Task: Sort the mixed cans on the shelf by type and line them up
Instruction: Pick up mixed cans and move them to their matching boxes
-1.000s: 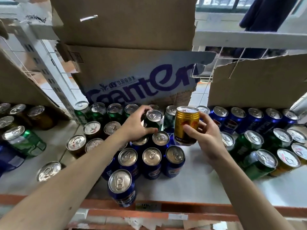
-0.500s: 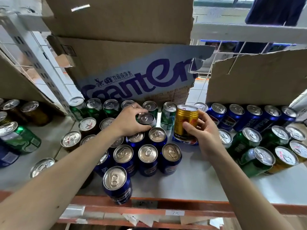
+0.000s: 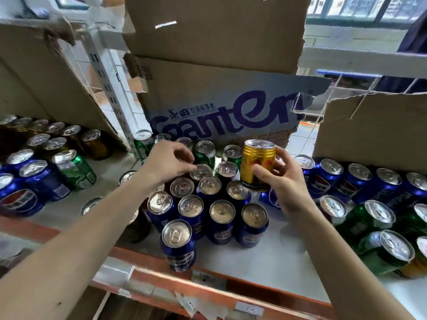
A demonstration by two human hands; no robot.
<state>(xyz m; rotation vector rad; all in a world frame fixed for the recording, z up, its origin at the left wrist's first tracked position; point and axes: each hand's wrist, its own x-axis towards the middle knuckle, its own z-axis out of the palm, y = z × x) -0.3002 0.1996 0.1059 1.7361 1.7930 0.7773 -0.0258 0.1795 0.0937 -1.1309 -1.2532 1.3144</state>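
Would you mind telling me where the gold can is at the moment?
In the head view the gold can is just right of centre, gripped by the right hand over the cluster of blue cans, in front of the printed cardboard box.

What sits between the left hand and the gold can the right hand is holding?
The head view shows two silver-topped cans there, the near-hand can by the left hand and the second can beside the gold can, with a green can behind.

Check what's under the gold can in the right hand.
A blue can shows just below the gold can, which the right hand holds. Its top and any contact between them are covered.
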